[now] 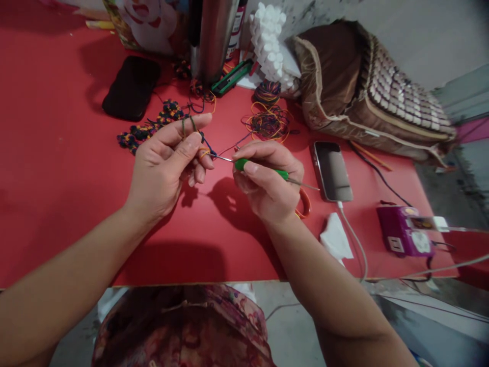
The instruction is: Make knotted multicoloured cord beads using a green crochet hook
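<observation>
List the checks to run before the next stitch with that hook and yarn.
1. Hook firm in the right hand grip: ok.
2. Yarn looped over the left hand index finger: ok.
3. Hook tip at the work pinched by the left fingers: ok.
4. Loop caught on the hook tip: cannot tell, too small.
5. Yarn pile free to feed: not ok, it looks tangled.
6. Strip lying on the table, apart from the hook: ok.
</observation>
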Demonstrator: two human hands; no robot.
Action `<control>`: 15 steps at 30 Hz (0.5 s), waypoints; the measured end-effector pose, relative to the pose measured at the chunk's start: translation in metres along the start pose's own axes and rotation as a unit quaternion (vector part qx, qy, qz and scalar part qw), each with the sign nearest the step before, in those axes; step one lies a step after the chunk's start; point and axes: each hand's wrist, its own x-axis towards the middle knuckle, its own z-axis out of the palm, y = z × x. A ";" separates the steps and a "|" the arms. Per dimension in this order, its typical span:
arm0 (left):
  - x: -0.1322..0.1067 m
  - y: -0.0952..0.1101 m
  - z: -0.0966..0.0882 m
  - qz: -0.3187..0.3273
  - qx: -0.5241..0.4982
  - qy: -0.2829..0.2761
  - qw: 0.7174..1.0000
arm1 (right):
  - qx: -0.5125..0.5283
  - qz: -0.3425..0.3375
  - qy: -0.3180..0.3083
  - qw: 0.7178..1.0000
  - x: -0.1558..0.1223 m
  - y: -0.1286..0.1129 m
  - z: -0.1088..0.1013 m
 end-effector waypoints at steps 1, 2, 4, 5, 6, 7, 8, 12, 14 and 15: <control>-0.001 0.000 0.000 0.002 0.010 0.002 1.000 | -0.019 -0.001 0.002 1.000 -0.001 -0.001 -0.001; -0.001 0.000 0.000 0.005 0.019 0.002 1.000 | -0.044 -0.008 0.002 0.999 -0.003 -0.004 -0.001; -0.003 -0.001 0.001 0.013 0.030 0.003 0.999 | -0.111 -0.029 -0.001 0.993 -0.006 -0.010 0.000; -0.003 -0.001 0.001 0.016 0.032 0.003 0.999 | -0.150 -0.043 -0.004 0.988 -0.007 -0.014 0.002; -0.003 -0.002 0.001 0.018 0.030 0.000 0.999 | -0.188 -0.052 -0.009 0.981 -0.007 -0.017 0.003; -0.003 -0.003 0.001 0.018 0.025 -0.004 1.000 | -0.222 -0.062 -0.019 0.973 -0.008 -0.020 0.005; -0.003 -0.004 0.001 0.014 0.017 -0.011 1.000 | -0.251 -0.074 -0.033 0.965 -0.008 -0.023 0.007; 0.000 -0.004 0.000 -0.030 -0.036 -0.038 0.998 | -0.318 -0.137 -0.098 0.933 -0.007 -0.024 0.008; 0.001 -0.002 0.000 -0.061 -0.057 -0.036 0.996 | -0.348 -0.125 -0.109 0.923 -0.008 -0.022 0.005; 0.001 0.000 -0.001 -0.075 -0.065 -0.032 0.995 | -0.365 -0.112 -0.109 0.918 -0.009 -0.020 0.004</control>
